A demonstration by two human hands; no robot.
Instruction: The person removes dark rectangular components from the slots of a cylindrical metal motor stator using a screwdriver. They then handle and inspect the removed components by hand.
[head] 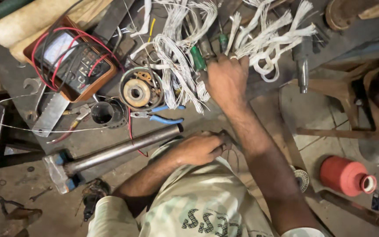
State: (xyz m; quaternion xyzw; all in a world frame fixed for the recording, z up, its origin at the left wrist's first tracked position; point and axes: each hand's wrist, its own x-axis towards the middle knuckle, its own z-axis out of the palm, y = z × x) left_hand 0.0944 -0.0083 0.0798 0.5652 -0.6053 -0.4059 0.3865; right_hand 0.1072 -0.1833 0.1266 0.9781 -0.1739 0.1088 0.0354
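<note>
Surface: a dark, cluttered workbench (268, 94) is seen from above, with a dusty concrete floor (330, 149) below it.
Room: a workshop is suggested by scattered scrap and wooden furniture at the right edge.
Right hand: the right hand (227, 79) is laid on the bench among white wire bundles (264, 37); its fingers are curled into the bundles, but what is gripped cannot be told, since the fingertips are hidden.
Left hand: the left hand (200, 149) is held at the bench edge, fingers closed around a small dark object that is poorly seen.
Wire bundles: several are counted, perhaps five, fanned along the far side.
Meter: one, in an orange case (69, 59), wrapped with red and black leads.
Round motor part: one (139, 90), beside the meter.
Pliers: one blue-handled pair (163, 116).
Metal pipe: one (119, 149), lying near the left hand.
Red spool: one (347, 175), on the floor.
</note>
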